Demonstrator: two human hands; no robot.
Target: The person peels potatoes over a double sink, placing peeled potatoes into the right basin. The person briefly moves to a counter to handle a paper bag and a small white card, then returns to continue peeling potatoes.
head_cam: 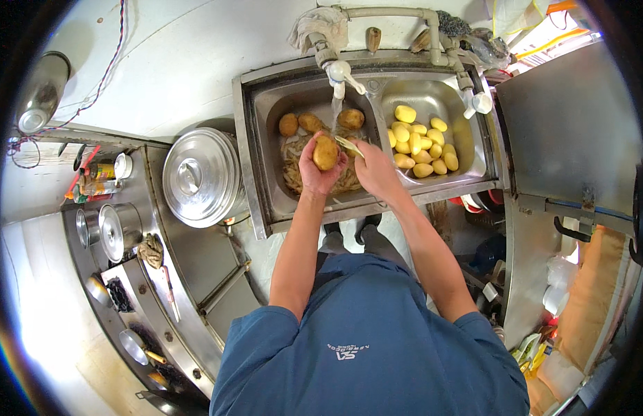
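Observation:
My left hand (321, 174) holds an unpeeled brown potato (325, 153) over the left basin of a steel double sink (272, 104). Just to its right, my right hand (372, 166) is closed around a pale-handled peeler (349, 145), whose head is near the potato. Water runs from the white tap (338, 78) behind my hands. Three more brown potatoes (351, 119) lie at the back of this basin, and potato peels (295, 161) cover its bottom. Many peeled yellow potatoes (416, 141) are heaped in the right basin.
A large lidded steel pot (199, 177) stands left of the sink. Further left is a stove counter (145, 307) with smaller pots, a knife (172, 296) and a cloth (150, 250). A second white tap (477, 104) overhangs the right basin's edge. A steel cabinet (566, 130) rises at the right.

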